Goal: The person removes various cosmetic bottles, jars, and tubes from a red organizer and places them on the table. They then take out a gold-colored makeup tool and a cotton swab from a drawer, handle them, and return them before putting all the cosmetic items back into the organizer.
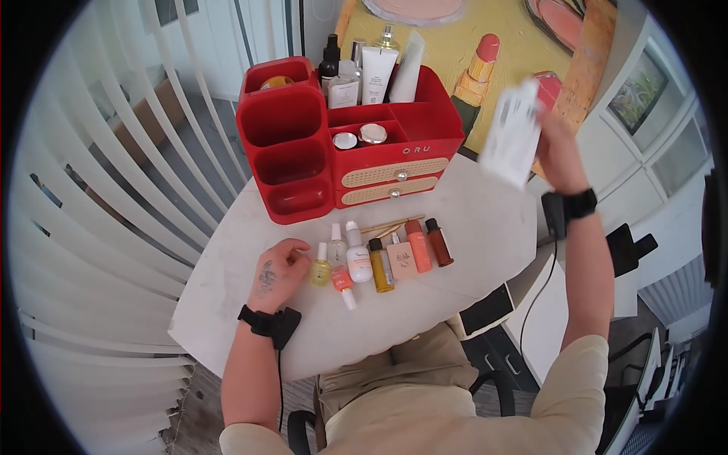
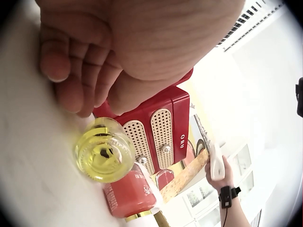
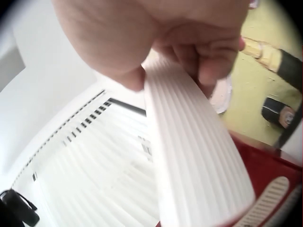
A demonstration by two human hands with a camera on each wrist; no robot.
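High at the right, beside the red organizer [image 1: 436, 129], my right hand [image 1: 560, 155] grips a white ribbed container [image 1: 509, 140]. It is blurred in the head view, with dark print on its face. The right wrist view shows the ribbed side of the container [image 3: 191, 151], with thumb and fingers on opposite sides of its narrow end. Down on the table, my left hand [image 1: 282, 273] rests with loosely curled fingers and holds nothing. Right by those fingers stands a small bottle of yellow liquid [image 1: 320, 271], with a coral bottle [image 1: 342, 279] beside it.
Several small bottles, among them a white one [image 1: 359, 262] and a brown one [image 1: 438, 244], lie on the white table [image 1: 485, 227]. Thin gold sticks [image 1: 390, 225] lie behind them. The organizer holds a white tube [image 1: 378, 76] and other bottles. A lipstick painting [image 1: 425, 23] stands behind.
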